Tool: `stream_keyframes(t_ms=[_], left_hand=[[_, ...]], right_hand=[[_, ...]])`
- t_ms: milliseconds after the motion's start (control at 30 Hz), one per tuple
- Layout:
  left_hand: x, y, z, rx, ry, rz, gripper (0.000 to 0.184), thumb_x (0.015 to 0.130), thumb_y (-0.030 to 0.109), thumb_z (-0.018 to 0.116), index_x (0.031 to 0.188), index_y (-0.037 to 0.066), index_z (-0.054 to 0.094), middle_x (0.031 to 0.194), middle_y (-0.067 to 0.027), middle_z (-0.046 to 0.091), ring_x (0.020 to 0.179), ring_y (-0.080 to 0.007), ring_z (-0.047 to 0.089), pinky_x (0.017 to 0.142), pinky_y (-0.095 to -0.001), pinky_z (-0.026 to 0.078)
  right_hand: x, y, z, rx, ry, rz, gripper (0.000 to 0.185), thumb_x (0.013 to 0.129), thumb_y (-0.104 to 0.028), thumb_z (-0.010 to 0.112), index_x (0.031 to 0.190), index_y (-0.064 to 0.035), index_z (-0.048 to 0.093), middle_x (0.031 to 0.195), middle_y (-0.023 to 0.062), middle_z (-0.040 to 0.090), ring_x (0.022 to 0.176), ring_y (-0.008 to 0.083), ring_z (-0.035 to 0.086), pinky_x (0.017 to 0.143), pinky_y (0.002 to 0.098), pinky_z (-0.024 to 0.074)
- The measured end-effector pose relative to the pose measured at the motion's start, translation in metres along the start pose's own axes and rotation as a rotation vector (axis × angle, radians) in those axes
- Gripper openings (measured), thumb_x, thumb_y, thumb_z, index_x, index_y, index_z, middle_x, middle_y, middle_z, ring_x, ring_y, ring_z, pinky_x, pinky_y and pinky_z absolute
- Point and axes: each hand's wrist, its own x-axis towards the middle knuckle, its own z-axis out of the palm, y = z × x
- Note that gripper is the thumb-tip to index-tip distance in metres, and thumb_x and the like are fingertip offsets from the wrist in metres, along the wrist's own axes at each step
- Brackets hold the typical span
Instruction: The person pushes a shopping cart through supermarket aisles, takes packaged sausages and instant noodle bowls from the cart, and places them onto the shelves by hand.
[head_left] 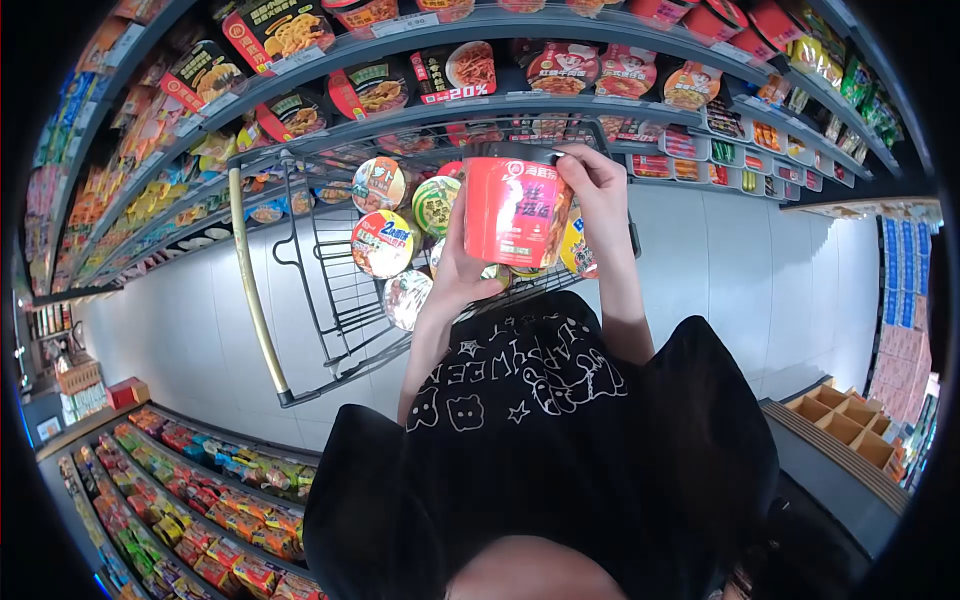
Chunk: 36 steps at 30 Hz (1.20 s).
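Between both hands I hold a large red instant food tub (512, 215) with a dark lid, its printed label facing me. My left hand (463, 265) wraps the tub's lower left side, thumb near the base. Around the upper right edge, by the lid, my right hand (592, 180) is closed. Below and behind the tub stands a wire shopping cart (330, 300) holding several instant noodle cups, among them a red and white cup (383, 243), a green-lidded cup (436, 205) and an orange-rimmed cup (379, 184). The tub hides part of the cart's contents.
Ahead, shelves (400, 125) carry boxed and tub meals, with small packets in bins (690, 150) to the right. The cart's yellowish handle (255, 280) is at the left. Snack shelves (210, 490) stand lower left, a wooden divided display (840, 415) lower right.
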Motion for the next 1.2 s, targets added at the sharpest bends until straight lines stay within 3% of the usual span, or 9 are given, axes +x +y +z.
stream_keyframes(t_ms=[233, 300, 400, 600, 700, 767, 900, 1100, 1200], left_hand=[[-0.005, 0.003, 0.014, -0.130, 0.110, -0.132, 0.089, 0.070, 0.032, 0.062, 0.134, 0.006, 0.006, 0.134, -0.0116, 0.022, 0.123, -0.0224, 0.027, 0.100, -0.0353, 0.025], [-0.007, 0.001, 0.014, -0.117, 0.145, -0.126, 0.093, 0.066, 0.032, 0.064, 0.134, 0.006, 0.006, 0.133, -0.0120, 0.024, 0.122, -0.0224, 0.029, 0.099, -0.0355, 0.026], [-0.007, 0.001, 0.012, -0.026, 0.228, -0.015, 0.098, 0.059, 0.031, 0.069, 0.133, 0.006, 0.010, 0.131, -0.0116, 0.027, 0.121, -0.0228, 0.031, 0.099, -0.0352, 0.028], [0.000, 0.000, 0.006, 0.058, 0.110, -0.066, 0.087, 0.066, 0.020, 0.066, 0.133, 0.007, 0.012, 0.132, -0.0112, 0.026, 0.120, -0.0226, 0.032, 0.099, -0.0343, 0.027], [0.015, -0.003, 0.007, 0.249, 0.010, 0.015, 0.075, 0.073, 0.006, 0.058, 0.133, 0.007, 0.014, 0.133, -0.0126, 0.025, 0.119, -0.0236, 0.033, 0.098, -0.0341, 0.027], [0.012, -0.005, 0.001, 0.309, 0.092, -0.118, 0.070, 0.076, 0.003, 0.054, 0.133, 0.007, 0.015, 0.134, -0.0146, 0.024, 0.118, -0.0239, 0.035, 0.096, -0.0347, 0.029], [0.009, -0.011, -0.013, 0.334, 0.091, -0.183, 0.058, 0.079, 0.004, 0.051, 0.130, 0.005, 0.024, 0.127, -0.0159, 0.036, 0.109, -0.0231, 0.045, 0.089, -0.0314, 0.037], [0.014, -0.016, -0.006, 0.298, 0.164, -0.161, 0.052, 0.080, 0.003, 0.050, 0.127, 0.004, 0.029, 0.121, -0.0155, 0.041, 0.104, -0.0209, 0.049, 0.085, -0.0292, 0.039], [0.018, -0.017, -0.004, 0.269, 0.108, -0.141, 0.053, 0.079, 0.002, 0.050, 0.127, 0.004, 0.028, 0.123, -0.0154, 0.039, 0.103, -0.0196, 0.049, 0.085, -0.0288, 0.039]], right_hand=[[-0.012, -0.013, 0.001, -0.099, -0.066, -0.019, 0.018, 0.074, -0.010, 0.062, 0.088, 0.0011, 0.061, 0.072, -0.0007, 0.058, 0.059, 0.0020, 0.049, 0.052, 0.0150, 0.0383], [-0.010, -0.009, -0.001, -0.074, -0.136, -0.107, 0.027, 0.074, -0.011, 0.062, 0.097, -0.0004, 0.053, 0.106, 0.0095, 0.052, 0.092, 0.0101, 0.048, 0.071, 0.0215, 0.0407], [-0.017, -0.010, -0.006, -0.075, -0.194, 0.041, 0.055, 0.069, -0.013, 0.068, 0.109, -0.0054, 0.032, 0.124, 0.0114, 0.031, 0.108, 0.0178, 0.036, 0.080, 0.0252, 0.0375], [-0.029, 0.008, -0.018, -0.012, -0.272, 0.154, 0.072, 0.064, 0.002, 0.068, 0.114, -0.0099, 0.017, 0.104, 0.0106, 0.044, 0.086, 0.0130, 0.052, 0.063, 0.0227, 0.0446], [-0.020, 0.013, -0.044, -0.212, -0.130, 0.117, 0.071, 0.064, 0.001, 0.069, 0.112, -0.0100, 0.019, 0.105, 0.0103, 0.042, 0.093, 0.0161, 0.050, 0.072, 0.0253, 0.0451], [0.006, 0.015, -0.065, -0.039, 0.044, -0.045, 0.084, 0.054, -0.008, 0.078, 0.112, -0.0062, 0.017, 0.108, 0.0126, 0.039, 0.107, 0.0203, 0.040, 0.088, 0.0326, 0.0385], [0.087, -0.020, -0.128, -0.351, 0.349, -0.405, 0.094, 0.053, -0.014, 0.079, 0.120, 0.0020, 0.016, 0.115, 0.0162, 0.038, 0.105, 0.0205, 0.043, 0.088, 0.0329, 0.0399], [0.237, -0.066, -0.196, -0.449, 0.368, -0.740, 0.077, 0.060, -0.015, 0.076, 0.117, 0.0028, 0.026, 0.111, 0.0130, 0.043, 0.101, 0.0194, 0.045, 0.088, 0.0306, 0.0366], [0.280, -0.073, -0.204, -0.507, 0.390, -0.723, 0.091, 0.052, -0.018, 0.081, 0.117, 0.0028, 0.020, 0.107, 0.0137, 0.044, 0.100, 0.0180, 0.047, 0.085, 0.0294, 0.0397]])
